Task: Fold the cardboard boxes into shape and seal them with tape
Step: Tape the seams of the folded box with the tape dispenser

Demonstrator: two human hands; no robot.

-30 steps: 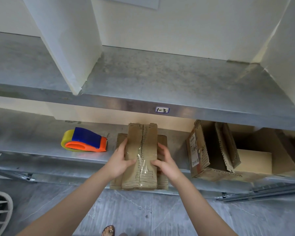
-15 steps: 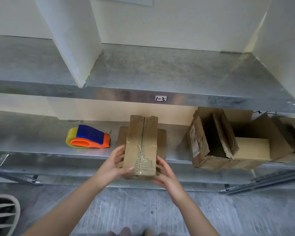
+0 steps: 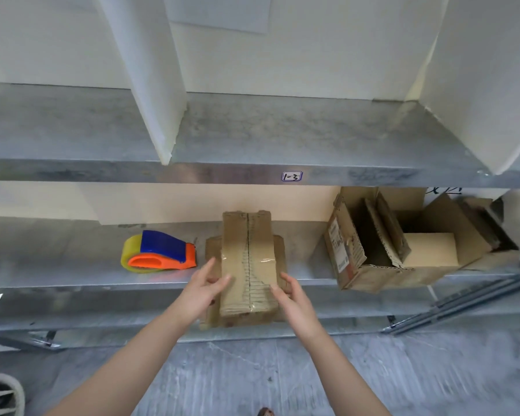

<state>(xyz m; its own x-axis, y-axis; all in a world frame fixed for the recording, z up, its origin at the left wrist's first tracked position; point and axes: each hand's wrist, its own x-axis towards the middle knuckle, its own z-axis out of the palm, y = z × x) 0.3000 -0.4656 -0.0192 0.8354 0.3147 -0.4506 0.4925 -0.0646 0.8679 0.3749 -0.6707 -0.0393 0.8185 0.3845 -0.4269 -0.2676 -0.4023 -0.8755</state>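
Two grips steady one taped box at the shelf edge.
The box point(image 3: 246, 265), centre frame, lies on the lower shelf point(image 3: 72, 274) with its seam already taped, so sealing appears complete here. Left grip point(image 3: 203, 285) and right grip point(image 3: 290, 292) flank it, fingers nearly straight against its sides, released rather than clasping. The next move likely calls for the open boxes point(image 3: 373, 244) at right, then the tape dispenser point(image 3: 159, 253) at left.
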